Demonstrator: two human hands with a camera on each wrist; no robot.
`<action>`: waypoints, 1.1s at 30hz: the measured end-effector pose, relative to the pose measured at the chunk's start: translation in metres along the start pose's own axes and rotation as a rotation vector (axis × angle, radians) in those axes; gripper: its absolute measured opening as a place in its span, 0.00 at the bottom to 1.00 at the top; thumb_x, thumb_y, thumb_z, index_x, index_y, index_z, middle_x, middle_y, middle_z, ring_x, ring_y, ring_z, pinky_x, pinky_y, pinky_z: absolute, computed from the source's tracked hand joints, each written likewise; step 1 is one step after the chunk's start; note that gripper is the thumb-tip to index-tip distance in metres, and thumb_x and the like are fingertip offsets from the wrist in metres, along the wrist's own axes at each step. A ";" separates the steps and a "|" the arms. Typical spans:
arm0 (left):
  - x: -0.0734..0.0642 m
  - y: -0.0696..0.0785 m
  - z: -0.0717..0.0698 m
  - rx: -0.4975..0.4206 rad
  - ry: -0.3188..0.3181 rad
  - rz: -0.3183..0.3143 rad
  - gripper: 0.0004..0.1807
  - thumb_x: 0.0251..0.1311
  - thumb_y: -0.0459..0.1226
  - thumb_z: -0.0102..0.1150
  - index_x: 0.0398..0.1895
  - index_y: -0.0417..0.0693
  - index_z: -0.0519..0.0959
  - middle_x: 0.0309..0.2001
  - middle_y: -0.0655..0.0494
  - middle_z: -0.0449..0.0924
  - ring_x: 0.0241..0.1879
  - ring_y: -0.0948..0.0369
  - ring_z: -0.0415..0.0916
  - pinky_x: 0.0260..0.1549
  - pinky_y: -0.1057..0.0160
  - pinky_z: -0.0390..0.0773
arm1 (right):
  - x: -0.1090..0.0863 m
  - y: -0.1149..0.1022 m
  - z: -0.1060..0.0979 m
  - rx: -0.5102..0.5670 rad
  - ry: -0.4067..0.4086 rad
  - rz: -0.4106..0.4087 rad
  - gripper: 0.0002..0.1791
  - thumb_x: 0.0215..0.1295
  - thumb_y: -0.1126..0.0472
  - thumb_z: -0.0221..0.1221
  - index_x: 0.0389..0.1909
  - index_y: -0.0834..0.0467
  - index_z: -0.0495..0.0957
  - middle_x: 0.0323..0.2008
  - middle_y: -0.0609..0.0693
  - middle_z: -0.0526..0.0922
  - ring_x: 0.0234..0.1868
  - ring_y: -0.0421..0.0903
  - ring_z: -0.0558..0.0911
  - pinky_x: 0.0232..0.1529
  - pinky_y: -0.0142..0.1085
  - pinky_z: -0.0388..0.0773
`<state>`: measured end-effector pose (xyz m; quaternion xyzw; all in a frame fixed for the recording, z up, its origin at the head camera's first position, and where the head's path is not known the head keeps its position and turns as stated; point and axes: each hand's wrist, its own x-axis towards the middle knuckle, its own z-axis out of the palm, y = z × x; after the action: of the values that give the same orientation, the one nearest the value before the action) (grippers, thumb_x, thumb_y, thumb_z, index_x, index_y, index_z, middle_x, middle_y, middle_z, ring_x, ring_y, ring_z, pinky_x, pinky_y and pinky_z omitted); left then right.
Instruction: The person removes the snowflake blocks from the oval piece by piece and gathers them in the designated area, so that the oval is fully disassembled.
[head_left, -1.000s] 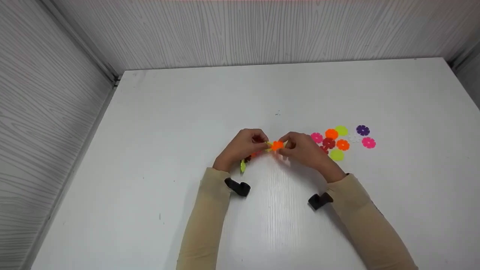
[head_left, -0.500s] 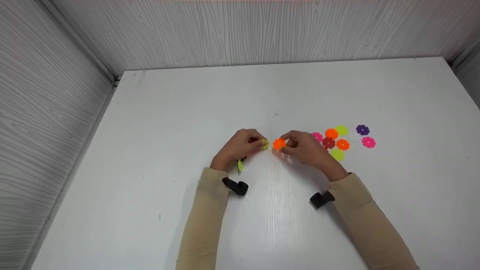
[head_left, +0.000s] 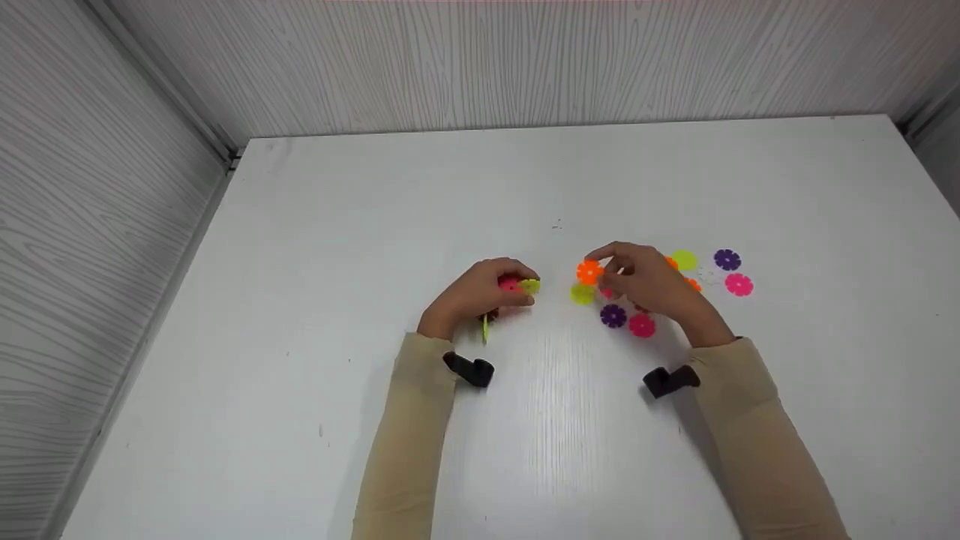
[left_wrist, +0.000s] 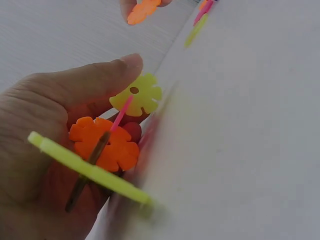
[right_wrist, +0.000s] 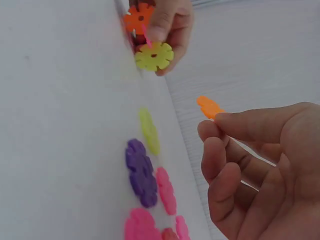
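In the head view my left hand (head_left: 478, 291) holds a chain of interlocked flower-shaped plastic discs. The left wrist view shows its parts: a yellow disc (left_wrist: 150, 90) by the thumb, a pink one seen edge-on, an orange disc (left_wrist: 122, 155), a brown one, and a second yellow disc (left_wrist: 115, 182) at the lower end. The fingers behind the chain are partly hidden. To the right, my right hand (head_left: 651, 281) pinches a single orange disc (head_left: 588, 268) between thumb and index finger, apart from the chain. Its other fingers are bent in the right wrist view.
Loose discs lie under and around the right hand: a yellow disc (head_left: 582, 294), a purple disc (head_left: 613, 316) and a pink disc (head_left: 642, 325). Farther right are another purple disc (head_left: 727, 259), a pink disc (head_left: 739, 285) and a pale one. The white table (head_left: 375, 225) meets a grained wall panel behind.
The right hand has moved right and away with the orange disc, leaving the chain. Yellow, purple and pink discs formerly under it now show. The left hand stays nearly in place.
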<state>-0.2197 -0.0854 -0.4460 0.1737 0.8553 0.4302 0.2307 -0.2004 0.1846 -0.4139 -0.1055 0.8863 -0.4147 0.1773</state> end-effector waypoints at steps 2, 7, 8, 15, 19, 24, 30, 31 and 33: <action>-0.002 0.000 -0.001 0.001 -0.019 -0.006 0.21 0.57 0.41 0.64 0.55 0.55 0.78 0.56 0.55 0.75 0.47 0.59 0.70 0.42 0.66 0.72 | -0.003 0.003 -0.009 -0.010 -0.010 0.022 0.18 0.70 0.60 0.53 0.59 0.51 0.74 0.38 0.56 0.79 0.26 0.47 0.74 0.27 0.33 0.75; -0.005 0.000 -0.004 0.008 -0.047 0.001 0.24 0.56 0.41 0.64 0.58 0.55 0.76 0.56 0.55 0.73 0.47 0.59 0.70 0.41 0.66 0.73 | -0.012 0.013 -0.032 -0.038 -0.035 0.018 0.18 0.70 0.59 0.53 0.59 0.53 0.74 0.39 0.58 0.80 0.35 0.50 0.78 0.36 0.33 0.77; -0.005 0.000 -0.005 0.012 -0.047 0.002 0.24 0.56 0.41 0.64 0.58 0.55 0.76 0.56 0.55 0.73 0.47 0.59 0.70 0.41 0.66 0.73 | -0.014 0.014 -0.037 -0.041 -0.041 0.011 0.18 0.69 0.59 0.53 0.59 0.53 0.75 0.39 0.58 0.81 0.35 0.50 0.78 0.37 0.33 0.78; -0.008 0.000 -0.008 0.032 -0.041 -0.010 0.24 0.55 0.42 0.64 0.57 0.53 0.76 0.58 0.55 0.71 0.51 0.58 0.69 0.49 0.63 0.72 | -0.026 0.025 -0.060 -0.073 -0.082 0.023 0.17 0.69 0.60 0.52 0.58 0.53 0.75 0.37 0.55 0.82 0.38 0.47 0.80 0.42 0.36 0.75; -0.009 0.001 -0.009 0.029 -0.049 -0.043 0.24 0.55 0.41 0.64 0.58 0.53 0.75 0.57 0.55 0.71 0.47 0.58 0.71 0.44 0.65 0.74 | -0.031 0.033 -0.070 -0.080 -0.103 0.052 0.18 0.69 0.60 0.52 0.58 0.53 0.75 0.36 0.52 0.82 0.35 0.45 0.77 0.38 0.35 0.74; -0.010 0.002 -0.011 0.018 -0.060 -0.088 0.25 0.55 0.41 0.64 0.58 0.53 0.74 0.53 0.54 0.72 0.41 0.59 0.71 0.37 0.66 0.74 | -0.038 0.047 -0.083 -0.083 -0.123 0.106 0.19 0.69 0.60 0.52 0.60 0.55 0.74 0.35 0.49 0.83 0.34 0.43 0.77 0.35 0.34 0.73; -0.011 0.003 -0.011 -0.029 -0.069 -0.118 0.25 0.56 0.37 0.63 0.59 0.52 0.73 0.52 0.52 0.73 0.36 0.59 0.71 0.33 0.67 0.73 | -0.047 0.062 -0.093 -0.080 -0.118 0.162 0.20 0.69 0.58 0.53 0.60 0.58 0.73 0.32 0.46 0.81 0.33 0.42 0.78 0.34 0.33 0.75; -0.011 0.003 -0.011 -0.030 -0.070 -0.120 0.25 0.57 0.37 0.62 0.59 0.52 0.73 0.52 0.52 0.73 0.36 0.59 0.71 0.33 0.67 0.73 | -0.048 0.064 -0.095 -0.080 -0.119 0.175 0.20 0.69 0.58 0.53 0.60 0.58 0.73 0.31 0.46 0.81 0.33 0.42 0.78 0.34 0.33 0.74; -0.011 0.002 -0.012 -0.032 -0.072 -0.123 0.25 0.57 0.36 0.61 0.59 0.52 0.73 0.51 0.52 0.73 0.35 0.59 0.71 0.33 0.67 0.74 | -0.051 0.069 -0.098 -0.085 -0.122 0.203 0.20 0.69 0.59 0.53 0.60 0.59 0.73 0.31 0.46 0.80 0.33 0.42 0.78 0.35 0.33 0.74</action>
<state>-0.2164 -0.0972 -0.4352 0.1324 0.8486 0.4224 0.2899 -0.1957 0.3137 -0.3973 -0.0476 0.8967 -0.3494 0.2676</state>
